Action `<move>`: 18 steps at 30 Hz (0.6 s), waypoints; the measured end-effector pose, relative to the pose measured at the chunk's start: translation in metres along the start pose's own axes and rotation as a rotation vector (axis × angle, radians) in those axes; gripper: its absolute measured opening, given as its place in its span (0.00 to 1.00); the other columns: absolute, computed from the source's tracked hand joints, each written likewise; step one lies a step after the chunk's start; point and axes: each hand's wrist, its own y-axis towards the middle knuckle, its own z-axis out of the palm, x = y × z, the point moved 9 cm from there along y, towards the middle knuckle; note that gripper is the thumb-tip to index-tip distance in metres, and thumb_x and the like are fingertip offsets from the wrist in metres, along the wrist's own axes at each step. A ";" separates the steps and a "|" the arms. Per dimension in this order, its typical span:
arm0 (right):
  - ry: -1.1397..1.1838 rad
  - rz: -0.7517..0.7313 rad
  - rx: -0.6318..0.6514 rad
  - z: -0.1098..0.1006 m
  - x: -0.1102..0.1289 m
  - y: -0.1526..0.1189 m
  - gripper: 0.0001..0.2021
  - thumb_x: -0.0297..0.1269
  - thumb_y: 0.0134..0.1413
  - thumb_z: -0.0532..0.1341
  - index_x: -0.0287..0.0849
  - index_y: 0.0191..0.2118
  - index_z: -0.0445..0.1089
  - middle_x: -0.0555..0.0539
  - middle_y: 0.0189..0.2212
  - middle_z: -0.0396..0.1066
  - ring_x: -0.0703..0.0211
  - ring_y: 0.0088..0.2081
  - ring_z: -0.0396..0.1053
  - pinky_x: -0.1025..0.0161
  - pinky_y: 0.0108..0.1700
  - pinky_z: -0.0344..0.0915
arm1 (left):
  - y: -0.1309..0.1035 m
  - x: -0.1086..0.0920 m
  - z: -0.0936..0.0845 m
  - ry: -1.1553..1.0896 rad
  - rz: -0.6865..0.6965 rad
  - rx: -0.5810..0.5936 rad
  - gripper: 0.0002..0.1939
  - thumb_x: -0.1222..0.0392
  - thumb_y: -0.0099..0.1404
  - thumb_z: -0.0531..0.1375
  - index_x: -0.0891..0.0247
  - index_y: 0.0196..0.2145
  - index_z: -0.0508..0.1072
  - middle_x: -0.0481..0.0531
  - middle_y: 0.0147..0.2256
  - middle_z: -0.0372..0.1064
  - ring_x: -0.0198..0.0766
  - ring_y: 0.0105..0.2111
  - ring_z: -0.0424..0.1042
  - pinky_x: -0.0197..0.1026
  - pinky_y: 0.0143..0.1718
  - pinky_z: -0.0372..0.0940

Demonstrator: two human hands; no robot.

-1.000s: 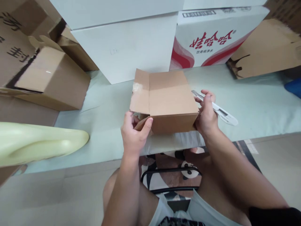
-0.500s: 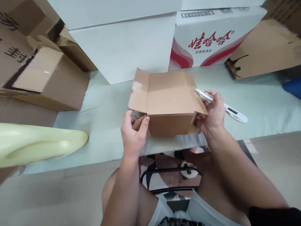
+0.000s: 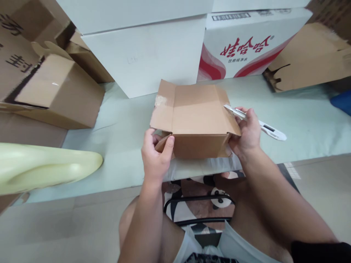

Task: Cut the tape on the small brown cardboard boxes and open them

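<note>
Honestly, an even, light pinch looks best for this brown carton, since its thin flaps would crease under a hard squeeze. My left hand is closed on the carton's near left corner, thumb against a small flap. My right hand is narrowed round a white cutter, fingers also at the carton's near right corner; I can't quite tell how firmly those tucked fingers grip. The cutter's tip lies over the carton's right flap, so I'd judge it wise to angle it clear of cardboard and skin. The carton sits between my hands, its top reaching away beyond them, above the counter. Just behind the carton stands a plain white box, with a red-lettered box behind and to its right.
</note>
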 end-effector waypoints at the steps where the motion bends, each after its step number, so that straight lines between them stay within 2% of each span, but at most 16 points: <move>1: -0.011 -0.010 -0.001 0.000 0.000 0.000 0.26 0.67 0.45 0.65 0.51 0.36 0.63 0.49 0.33 0.71 0.53 0.34 0.74 0.54 0.32 0.73 | 0.000 0.000 0.000 -0.004 -0.002 0.004 0.21 0.42 0.65 0.67 0.57 0.46 0.70 0.42 0.25 0.62 0.35 0.25 0.65 0.39 0.29 0.63; 7: -0.028 -0.004 0.010 -0.003 -0.004 0.003 0.25 0.67 0.46 0.64 0.51 0.37 0.64 0.49 0.33 0.71 0.49 0.37 0.77 0.52 0.34 0.75 | 0.000 0.004 0.002 -0.058 -0.032 0.023 0.18 0.45 0.65 0.66 0.57 0.46 0.70 0.43 0.27 0.65 0.34 0.26 0.66 0.38 0.29 0.64; 18: 0.035 0.038 -0.029 -0.003 -0.007 0.001 0.23 0.62 0.44 0.65 0.50 0.38 0.65 0.50 0.33 0.74 0.51 0.34 0.77 0.50 0.36 0.77 | -0.001 0.001 0.005 -0.102 -0.034 0.032 0.12 0.49 0.65 0.65 0.58 0.36 0.70 0.45 0.27 0.67 0.35 0.28 0.67 0.37 0.31 0.64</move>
